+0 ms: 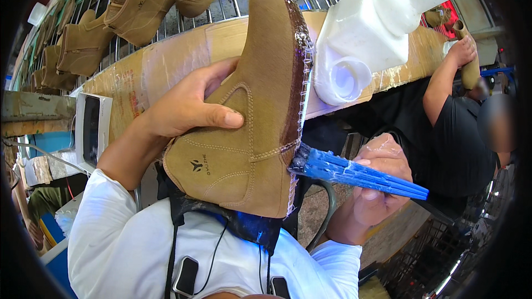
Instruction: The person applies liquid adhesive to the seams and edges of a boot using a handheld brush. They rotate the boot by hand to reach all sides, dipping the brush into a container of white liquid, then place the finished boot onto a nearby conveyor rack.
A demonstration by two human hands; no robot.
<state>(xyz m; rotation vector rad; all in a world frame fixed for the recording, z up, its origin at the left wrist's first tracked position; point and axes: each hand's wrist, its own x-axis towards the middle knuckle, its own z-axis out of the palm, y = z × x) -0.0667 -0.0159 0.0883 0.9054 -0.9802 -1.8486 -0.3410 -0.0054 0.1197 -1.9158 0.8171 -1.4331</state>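
The left hand (183, 108) is clamped on a tan suede boot (244, 116), thumb across its side and fingers behind the shaft, holding it sole-edge outward in the air just in front of the person's chest, off the wooden bench (166, 66). The right hand (371, 188) is closed around a blue brush (354, 171) whose dark, wet tip touches the boot's lower sole rim, where a glossy dark band already runs along the edge. To do this well, the brush should probably stay on that narrow band and off the suede, with the boot turned steadily. A white plastic container (366, 33) stands on the bench's near edge; more boots (133, 11) sit on the rack beyond, and another person's hand (463, 50) holds one at the bench's right end.
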